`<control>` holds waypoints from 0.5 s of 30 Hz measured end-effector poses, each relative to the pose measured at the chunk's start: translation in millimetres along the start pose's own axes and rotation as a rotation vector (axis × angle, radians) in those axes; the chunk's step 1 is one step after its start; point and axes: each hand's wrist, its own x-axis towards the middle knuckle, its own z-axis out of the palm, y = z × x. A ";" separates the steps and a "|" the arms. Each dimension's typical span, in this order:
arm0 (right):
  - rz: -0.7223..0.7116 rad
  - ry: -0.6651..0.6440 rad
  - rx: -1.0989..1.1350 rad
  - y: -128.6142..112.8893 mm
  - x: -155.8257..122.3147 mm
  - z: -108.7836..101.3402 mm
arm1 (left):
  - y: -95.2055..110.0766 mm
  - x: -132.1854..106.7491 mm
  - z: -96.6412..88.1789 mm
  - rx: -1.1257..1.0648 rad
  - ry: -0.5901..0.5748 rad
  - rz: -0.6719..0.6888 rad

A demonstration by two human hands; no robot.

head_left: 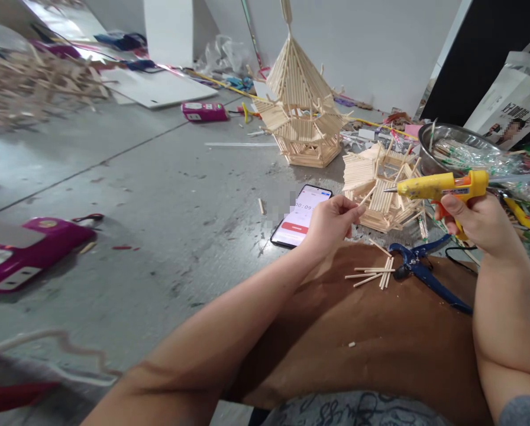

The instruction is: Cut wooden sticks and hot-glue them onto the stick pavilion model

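- Left hand (331, 222) has a thin wooden stick (368, 196) pinched between thumb and fingertips, its long axis slanting away from the person and to the right.
- Right hand (480, 222) is wrapped around a yellow glue gun (429, 186), can't tell if the trigger's squeezed.
- The gun lies roughly level, nozzle aimed left at the stick's far end, with a gap between.
- Low stick-built frame (384, 198) sits on the floor just past the left fingertips, so that hand's nearer; can't tell if the stick touches it.
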 end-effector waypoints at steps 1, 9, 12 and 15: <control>0.004 0.007 0.002 0.0 0.3 0.4 | -0.8 1.3 0.2 -0.001 0.002 -0.008; -0.039 0.042 0.006 10.7 6.2 0.7 | -5.5 11.1 9.5 -0.257 -0.035 -0.139; -0.055 0.041 -0.009 12.8 6.6 -1.0 | -5.0 12.1 10.3 -0.322 -0.057 -0.167; -0.066 0.038 -0.029 14.9 6.6 -2.4 | -3.7 10.7 8.6 -0.357 -0.060 -0.191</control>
